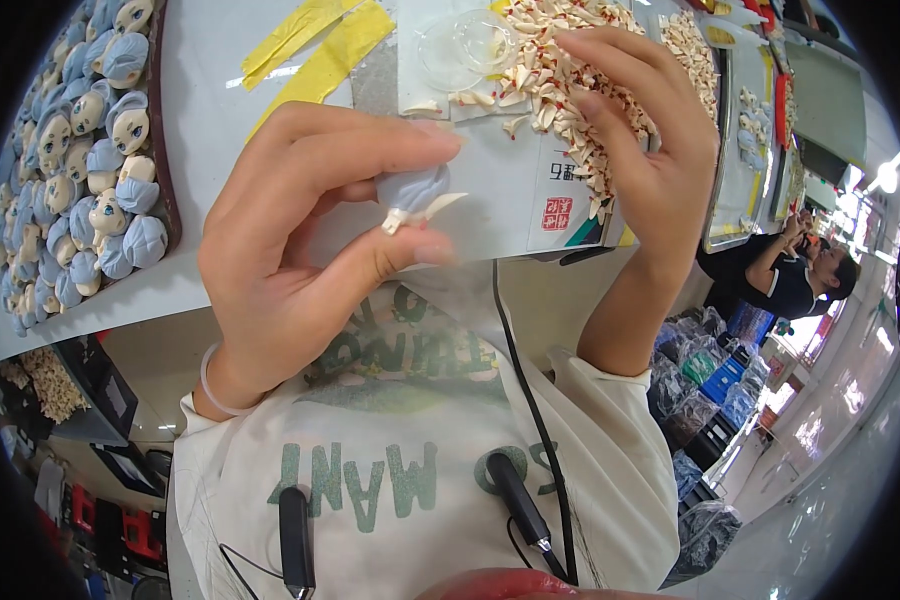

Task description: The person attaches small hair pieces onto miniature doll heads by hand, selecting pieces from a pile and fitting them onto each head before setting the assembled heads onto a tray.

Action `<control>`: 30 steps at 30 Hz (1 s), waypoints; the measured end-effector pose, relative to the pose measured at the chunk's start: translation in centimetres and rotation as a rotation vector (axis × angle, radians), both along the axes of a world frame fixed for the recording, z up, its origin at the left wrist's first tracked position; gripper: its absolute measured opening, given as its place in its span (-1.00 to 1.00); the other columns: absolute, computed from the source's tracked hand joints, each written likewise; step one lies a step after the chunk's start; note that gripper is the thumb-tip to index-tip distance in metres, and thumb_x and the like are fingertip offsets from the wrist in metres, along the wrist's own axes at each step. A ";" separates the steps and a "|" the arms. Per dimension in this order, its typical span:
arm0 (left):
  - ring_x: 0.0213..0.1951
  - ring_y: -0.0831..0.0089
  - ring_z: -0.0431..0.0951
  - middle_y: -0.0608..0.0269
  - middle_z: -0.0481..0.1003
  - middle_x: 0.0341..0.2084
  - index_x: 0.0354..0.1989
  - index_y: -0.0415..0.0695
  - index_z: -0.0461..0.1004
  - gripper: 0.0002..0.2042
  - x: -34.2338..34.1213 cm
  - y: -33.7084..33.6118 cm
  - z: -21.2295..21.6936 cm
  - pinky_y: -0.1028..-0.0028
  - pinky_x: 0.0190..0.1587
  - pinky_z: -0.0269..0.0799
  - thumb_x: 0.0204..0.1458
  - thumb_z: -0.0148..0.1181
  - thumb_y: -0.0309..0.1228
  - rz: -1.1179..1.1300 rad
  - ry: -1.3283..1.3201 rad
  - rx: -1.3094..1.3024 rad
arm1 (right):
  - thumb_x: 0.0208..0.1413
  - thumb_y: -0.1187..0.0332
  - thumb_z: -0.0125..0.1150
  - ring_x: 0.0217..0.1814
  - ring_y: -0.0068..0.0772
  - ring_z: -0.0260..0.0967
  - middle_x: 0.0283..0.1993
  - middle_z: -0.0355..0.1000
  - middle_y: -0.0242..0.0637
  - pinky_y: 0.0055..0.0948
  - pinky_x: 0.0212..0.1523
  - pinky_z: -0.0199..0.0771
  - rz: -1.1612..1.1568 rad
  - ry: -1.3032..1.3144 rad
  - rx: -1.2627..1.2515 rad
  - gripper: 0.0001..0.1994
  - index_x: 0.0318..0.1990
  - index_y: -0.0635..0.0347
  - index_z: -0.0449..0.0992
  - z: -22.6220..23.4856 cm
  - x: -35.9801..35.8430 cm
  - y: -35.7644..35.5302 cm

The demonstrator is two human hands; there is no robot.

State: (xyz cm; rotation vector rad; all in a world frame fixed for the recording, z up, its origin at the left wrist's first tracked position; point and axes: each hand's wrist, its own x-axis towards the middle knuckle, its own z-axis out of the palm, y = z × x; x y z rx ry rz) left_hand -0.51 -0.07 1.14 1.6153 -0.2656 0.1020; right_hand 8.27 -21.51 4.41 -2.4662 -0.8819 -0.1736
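Observation:
My left hand (290, 215) is closed on a small doll head (413, 188) with light blue hair, pinched between thumb and fingers. A cream pointed piece (445, 204) sticks out from its lower side. Its face does not show. My right hand (650, 130) hovers over a heap of small cream pointed pieces (545, 85) with red tips. Its thumb and index finger stand apart, with nothing visible held between them.
Rows of blue-haired doll heads (105, 185) fill a dark-edged tray at the left. A round clear dish (460, 50) lies beside the heap. Yellow tape strips (335, 60) cross the table. Far right, another person (785, 275) is near bagged bins (710, 370).

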 end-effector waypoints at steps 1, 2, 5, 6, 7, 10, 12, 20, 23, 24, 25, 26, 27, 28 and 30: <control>-0.26 0.45 0.38 0.07 0.34 -0.26 -0.21 -0.36 0.36 -0.59 0.1 0.0 0.0 0.55 -0.24 0.40 -0.31 0.29 -0.52 -0.002 0.000 0.003 | -0.28 0.60 0.13 -0.37 -0.29 0.31 -0.39 0.39 -0.30 -0.51 -0.35 0.31 -0.027 -0.038 0.027 -0.74 -0.33 0.13 0.50 -0.5 0.2 0.4; -0.26 0.45 0.38 0.07 0.34 -0.26 -0.21 -0.36 0.36 -0.59 0.1 -0.1 0.1 0.55 -0.23 0.40 -0.31 0.29 -0.52 -0.001 0.014 0.001 | -0.28 0.60 0.13 -0.37 -0.29 0.31 -0.39 0.39 -0.30 -0.51 -0.35 0.31 -0.029 -0.037 0.030 -0.74 -0.33 0.13 0.50 -0.7 0.3 0.3; -0.26 0.45 0.38 0.06 0.34 -0.26 -0.21 -0.36 0.36 -0.59 0.1 -0.1 0.3 0.55 -0.23 0.40 -0.31 0.29 -0.53 0.006 0.024 0.005 | -0.28 0.59 0.15 -0.40 -0.35 0.32 -0.42 0.39 -0.31 -0.52 -0.41 0.32 -0.082 -0.031 0.029 -0.79 -0.38 0.16 0.50 -0.9 0.4 0.2; -0.26 0.45 0.39 0.06 0.34 -0.26 -0.21 -0.36 0.36 -0.60 0.0 -0.1 0.4 0.55 -0.23 0.40 -0.31 0.29 -0.53 0.006 0.022 0.004 | -0.29 0.58 0.16 -0.43 -0.37 0.32 -0.42 0.39 -0.31 -0.53 -0.43 0.31 -0.083 -0.027 0.058 -0.81 -0.41 0.17 0.49 -0.9 0.4 0.0; -0.26 0.45 0.39 0.06 0.34 -0.26 -0.21 -0.36 0.36 -0.60 0.0 -0.2 0.4 0.55 -0.23 0.40 -0.31 0.29 -0.53 0.005 0.023 0.007 | -0.29 0.58 0.17 -0.46 -0.39 0.32 -0.42 0.39 -0.31 -0.53 -0.46 0.31 -0.087 -0.020 0.084 -0.83 -0.44 0.18 0.48 -1.0 0.5 -0.1; -0.27 0.45 0.39 0.06 0.34 -0.26 -0.21 -0.36 0.36 -0.60 0.1 -0.3 0.4 0.55 -0.23 0.40 -0.30 0.29 -0.54 0.013 0.052 0.008 | -0.28 0.58 0.18 -0.50 -0.41 0.31 -0.46 0.38 -0.30 -0.56 -0.48 0.31 -0.068 -0.061 0.096 -0.86 -0.46 0.21 0.47 -1.0 0.8 -0.3; -0.28 0.46 0.39 0.07 0.33 -0.26 -0.21 -0.36 0.36 -0.60 0.1 -0.4 0.3 0.56 -0.25 0.40 -0.30 0.29 -0.54 0.024 0.047 -0.011 | -0.26 0.58 0.17 -0.50 -0.45 0.31 -0.48 0.38 -0.31 -0.58 -0.47 0.30 -0.080 -0.074 0.128 -0.88 -0.46 0.23 0.47 -0.9 0.9 -0.5; -0.27 0.37 0.44 0.07 0.32 -0.25 -0.20 -0.34 0.33 -0.63 0.2 -0.6 0.2 0.54 -0.24 0.41 -0.25 0.23 -0.59 0.034 0.068 -0.111 | -0.13 0.60 0.12 -0.43 -0.62 0.29 -0.47 0.41 -0.35 -0.67 -0.37 0.27 -0.268 -0.023 0.414 -0.90 -0.38 0.33 0.48 -0.1 0.2 -2.1; -0.25 0.33 0.44 0.06 0.31 -0.25 -0.21 -0.33 0.32 -0.66 0.0 -0.8 0.0 0.52 -0.24 0.41 -0.23 0.19 -0.61 0.080 0.073 -0.255 | -0.12 0.62 0.12 -0.41 -0.58 0.29 -0.42 0.40 -0.29 -0.68 -0.33 0.27 -0.274 0.176 0.621 -0.89 -0.37 0.35 0.47 0.1 -0.6 -1.6; -0.25 0.32 0.44 0.06 0.31 -0.24 -0.22 -0.32 0.32 -0.68 -0.1 -0.8 -0.1 0.51 -0.24 0.41 -0.22 0.18 -0.62 0.095 0.073 -0.306 | -0.12 0.62 0.12 -0.41 -0.58 0.29 -0.42 0.40 -0.29 -0.68 -0.33 0.27 -0.266 0.181 0.622 -0.89 -0.37 0.35 0.47 -0.1 -0.5 -1.7; -0.25 0.32 0.44 0.06 0.31 -0.24 -0.22 -0.32 0.32 -0.68 -0.1 -0.8 -0.1 0.51 -0.24 0.41 -0.22 0.18 -0.62 0.091 0.073 -0.310 | -0.11 0.62 0.12 -0.39 -0.56 0.30 -0.38 0.40 -0.25 -0.67 -0.32 0.28 -0.223 0.111 0.589 -0.89 -0.37 0.36 0.47 0.0 -0.4 -2.3; -0.24 0.32 0.43 0.04 0.31 -0.24 -0.22 -0.31 0.32 -0.68 -0.1 -0.9 -0.1 0.51 -0.23 0.40 -0.23 0.18 -0.63 0.080 0.080 -0.363 | -0.11 0.61 0.13 -0.37 -0.54 0.31 -0.34 0.40 -0.21 -0.67 -0.31 0.29 -0.178 0.043 0.554 -0.90 -0.36 0.38 0.47 0.1 -0.4 -2.9; -0.23 0.31 0.43 0.03 0.31 -0.23 -0.23 -0.30 0.32 -0.69 0.0 -0.9 -0.1 0.50 -0.23 0.40 -0.23 0.17 -0.63 0.070 0.087 -0.415 | -0.11 0.61 0.13 -0.37 -0.54 0.31 -0.34 0.40 -0.21 -0.67 -0.31 0.29 -0.182 0.042 0.551 -0.90 -0.36 0.38 0.47 0.2 -0.5 -3.2; -0.23 0.31 0.43 0.03 0.31 -0.23 -0.23 -0.30 0.32 -0.69 0.3 -0.5 -0.3 0.50 -0.23 0.40 -0.23 0.17 -0.63 0.072 0.087 -0.414 | -0.10 0.60 0.13 -0.36 -0.52 0.32 -0.31 0.39 -0.18 -0.65 -0.31 0.31 -0.217 0.099 0.595 -0.89 -0.35 0.39 0.46 0.3 -0.8 -3.5; -0.22 0.29 0.42 0.00 0.31 -0.22 -0.22 -0.26 0.30 -0.68 1.2 0.4 -1.0 0.50 -0.23 0.40 -0.22 0.17 -0.62 -0.058 -0.259 -0.070 | -0.09 0.59 0.13 -0.35 -0.50 0.34 -0.28 0.38 -0.15 -0.63 -0.31 0.33 -0.252 0.157 0.639 -0.88 -0.34 0.40 0.45 0.3 -1.3 -3.6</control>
